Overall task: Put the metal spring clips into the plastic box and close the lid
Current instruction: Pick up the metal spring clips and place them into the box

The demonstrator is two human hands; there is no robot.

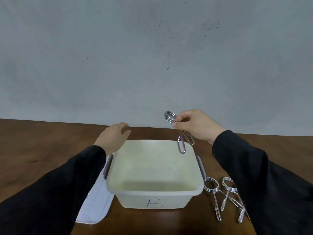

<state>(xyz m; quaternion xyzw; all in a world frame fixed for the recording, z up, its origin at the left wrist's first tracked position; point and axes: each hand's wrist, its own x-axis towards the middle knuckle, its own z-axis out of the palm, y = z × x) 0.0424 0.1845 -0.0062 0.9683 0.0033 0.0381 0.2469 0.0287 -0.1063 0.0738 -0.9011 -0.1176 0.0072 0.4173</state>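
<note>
A translucent plastic box (194, 189) stands open on the brown table, with a blue mark on its front wall and nothing visible inside. My right hand (194, 126) pinches a metal spring clip (181, 145) near its coil, above the box's far right corner, the clip's two legs hanging down. My left hand (112, 138) hovers with fingers apart over the box's far left corner, holding nothing. Two more spring clips (225, 194) lie crossed on the table just right of the box. The white lid (97, 202) lies flat on the table against the box's left side.
The wooden table (33, 158) runs back to a grey wall (152, 56). Grey handles (201, 168) stick out from both sides of the box. My black sleeves (271, 184) cross the lower corners of the view.
</note>
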